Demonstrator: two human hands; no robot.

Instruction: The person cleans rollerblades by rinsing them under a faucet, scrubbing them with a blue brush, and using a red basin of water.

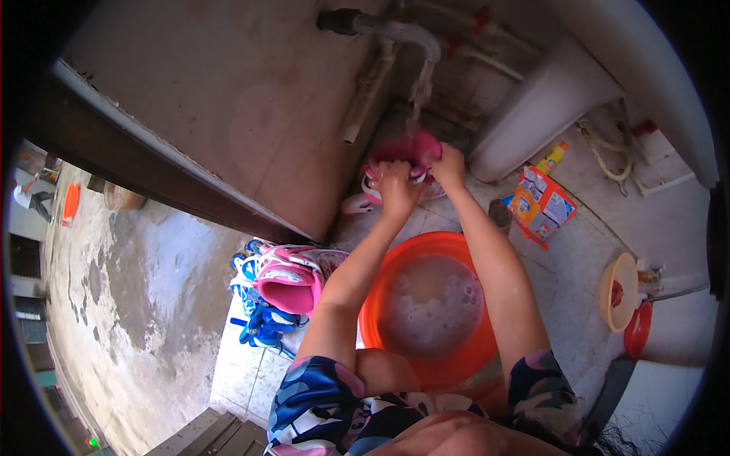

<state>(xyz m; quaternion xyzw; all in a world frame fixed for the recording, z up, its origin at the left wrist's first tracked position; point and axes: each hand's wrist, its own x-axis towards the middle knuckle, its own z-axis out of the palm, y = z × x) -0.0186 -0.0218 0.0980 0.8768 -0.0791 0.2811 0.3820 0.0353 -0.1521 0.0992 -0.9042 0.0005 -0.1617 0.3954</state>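
Water runs from a metal tap (425,40) onto a pink and white shoe (410,149), which both my hands hold below it near the wall. My left hand (396,185) grips the shoe's near left side, with the fingers bent over its edge. On the right side, my right hand (447,165) pinches the pink upper part. The underside of the shoe and what lies beneath it are partly hidden. Between my forearms stands an orange plastic basin (373,319) with cloudy, foamy water (430,308). Pink and white roller skates or shoes (288,279) lie left of the basin.
Blue and white footwear (265,325) lies beside the pink pair. To the right are a detergent bag (539,205), a yellow bottle (552,158), a ceramic pedestal (542,108) and a cream basin (620,293) holding something red. A wall edge (188,176) runs along the left. A person (31,196) is far left.
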